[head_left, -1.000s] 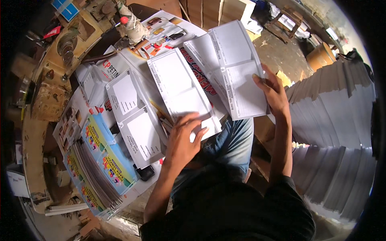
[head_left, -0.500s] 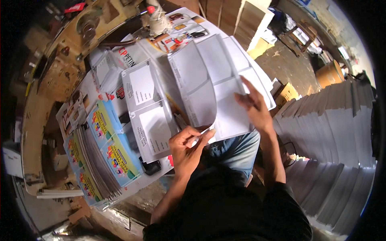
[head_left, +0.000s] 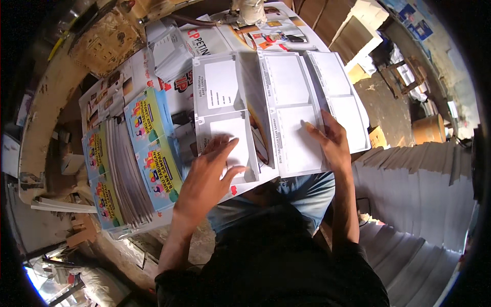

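Note:
My left hand [head_left: 207, 174], fingers bent but apart, is over the lower half of the left stack of printed sheets [head_left: 221, 84]; its fingertips partly cover the print. My right hand [head_left: 333, 142] rests at the right edge of the middle stack of sheets [head_left: 294, 133], thumb lying on top and fingers spread along the side. Both stacks carry grey-bordered white panels, two per sheet. Just beyond the right hand lies a third stack of white sheets [head_left: 348, 115]. No sheet is visibly pinched in either hand.
Colourful blue-and-yellow booklet covers [head_left: 153, 169] lie at the table's left, beside a fanned row of sheets [head_left: 125, 169]. A string-wrapped cone [head_left: 249, 11] stands at the far edge. Tall paper piles [head_left: 414, 184] rise at my right. A small transparent-wrapped bundle [head_left: 174, 53] sits far left.
My left hand has let go of the lifted sheet corner and moved left onto the left stack. The curled sheet now lies flat, printed side up. My right hand stays by the middle stack.

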Demonstrator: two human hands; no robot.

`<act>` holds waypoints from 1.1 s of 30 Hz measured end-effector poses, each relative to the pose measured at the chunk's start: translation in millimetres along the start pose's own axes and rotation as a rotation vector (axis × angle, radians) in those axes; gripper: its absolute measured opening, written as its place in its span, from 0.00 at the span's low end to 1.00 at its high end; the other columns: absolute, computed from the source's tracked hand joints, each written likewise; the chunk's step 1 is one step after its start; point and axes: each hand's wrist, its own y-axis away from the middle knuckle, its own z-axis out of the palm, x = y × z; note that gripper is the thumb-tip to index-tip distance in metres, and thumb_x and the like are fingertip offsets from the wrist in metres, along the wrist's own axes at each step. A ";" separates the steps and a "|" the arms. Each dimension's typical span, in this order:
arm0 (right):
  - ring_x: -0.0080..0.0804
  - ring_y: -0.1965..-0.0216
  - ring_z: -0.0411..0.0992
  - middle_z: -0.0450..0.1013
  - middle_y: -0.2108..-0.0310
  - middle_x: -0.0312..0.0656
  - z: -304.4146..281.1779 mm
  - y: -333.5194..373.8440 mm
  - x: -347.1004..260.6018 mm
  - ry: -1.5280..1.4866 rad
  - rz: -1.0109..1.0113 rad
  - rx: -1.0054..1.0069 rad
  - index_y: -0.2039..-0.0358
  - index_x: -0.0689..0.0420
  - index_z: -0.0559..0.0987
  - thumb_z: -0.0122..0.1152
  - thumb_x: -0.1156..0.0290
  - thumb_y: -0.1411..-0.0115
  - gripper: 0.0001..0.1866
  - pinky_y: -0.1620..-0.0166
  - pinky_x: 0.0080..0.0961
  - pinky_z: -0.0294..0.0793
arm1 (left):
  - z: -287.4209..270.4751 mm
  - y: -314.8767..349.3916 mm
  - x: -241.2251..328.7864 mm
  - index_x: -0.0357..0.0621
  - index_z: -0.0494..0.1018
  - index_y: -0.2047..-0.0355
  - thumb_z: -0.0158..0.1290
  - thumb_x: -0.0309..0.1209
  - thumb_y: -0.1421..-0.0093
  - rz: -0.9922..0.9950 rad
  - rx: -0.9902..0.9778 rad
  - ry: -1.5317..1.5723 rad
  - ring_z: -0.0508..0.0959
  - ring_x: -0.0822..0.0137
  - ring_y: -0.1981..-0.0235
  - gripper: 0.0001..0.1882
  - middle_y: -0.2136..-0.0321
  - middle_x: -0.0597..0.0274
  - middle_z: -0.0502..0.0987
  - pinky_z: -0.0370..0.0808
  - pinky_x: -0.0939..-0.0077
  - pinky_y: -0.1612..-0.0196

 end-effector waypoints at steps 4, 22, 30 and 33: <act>0.39 0.45 0.67 0.67 0.44 0.57 -4.2 -3.4 7.1 0.015 0.007 0.013 0.41 0.74 0.62 0.69 0.69 0.46 0.38 0.42 0.29 0.65 | 8.9 13.7 0.1 0.42 0.70 0.49 0.66 0.41 0.53 0.313 0.234 -0.307 0.62 0.51 0.36 0.32 0.41 0.53 0.67 0.62 0.55 0.38; 0.29 0.60 0.75 0.75 0.56 0.47 29.1 13.0 -43.3 -0.142 -0.156 0.099 0.38 0.66 0.63 0.59 0.77 0.40 0.30 0.56 0.25 0.76 | 20.9 42.2 -9.2 0.37 0.70 0.80 0.62 0.24 0.45 -0.010 0.702 0.613 0.67 0.85 0.79 0.12 0.83 0.71 0.71 0.60 0.87 0.79; 0.31 0.45 0.65 0.68 0.45 0.51 112.8 32.1 -17.2 -0.025 -0.232 -0.083 0.37 0.68 0.59 0.56 0.75 0.37 0.30 0.42 0.25 0.63 | 9.1 58.6 -24.2 0.39 0.71 0.56 0.67 0.40 0.50 0.164 0.341 0.515 0.72 0.66 0.53 0.26 0.55 0.56 0.73 0.71 0.70 0.54; 0.33 0.42 0.63 0.65 0.42 0.51 108.4 31.0 -13.5 -0.128 -0.095 -0.142 0.36 0.66 0.60 0.52 0.69 0.34 0.28 0.40 0.26 0.60 | -32.4 79.5 -19.7 0.42 0.66 0.45 0.69 0.45 0.56 0.166 0.283 0.101 0.60 0.54 0.37 0.41 0.38 0.45 0.60 0.64 0.57 0.39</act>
